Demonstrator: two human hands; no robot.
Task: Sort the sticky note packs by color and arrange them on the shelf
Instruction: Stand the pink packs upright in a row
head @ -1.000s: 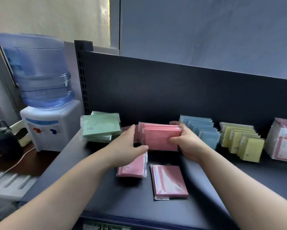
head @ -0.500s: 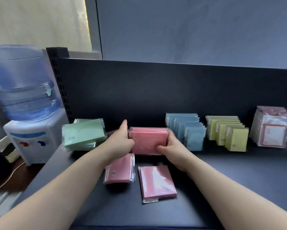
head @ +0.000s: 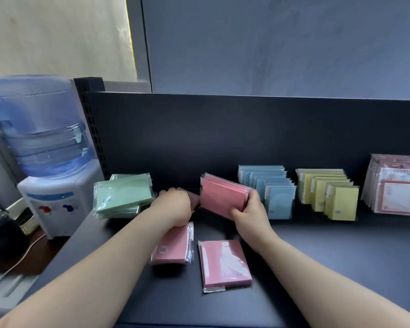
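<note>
Gripping the pink stack [head: 223, 197] by its right end, the right hand [head: 252, 213] had thumb and fingers curled round it and held it alone, tilted with its left end higher, just left of the blue row [head: 273, 192] on the shelf [head: 329, 261]. Half a second before, both hands had pressed that stack upright between them. Now the left hand [head: 175, 205] had come off it and lay knuckles-up over a darker rear pack [head: 194, 197], between the stack and the green pile [head: 122, 197]. Its fingers were bent down, but whether they had truly taken hold of that pack could not be told, since the hand hid most of it. Two more pink packs lay flat nearer the person, as before: the left flat pack [head: 173, 247] partly under the left wrist, and the right flat pack [head: 224, 263] just beside it. Right of the blue row stood the yellow row [head: 329, 195], then the white packs [head: 395, 190] at the frame's edge. A water cooler [head: 54, 166] stood left of the shelf.
</note>
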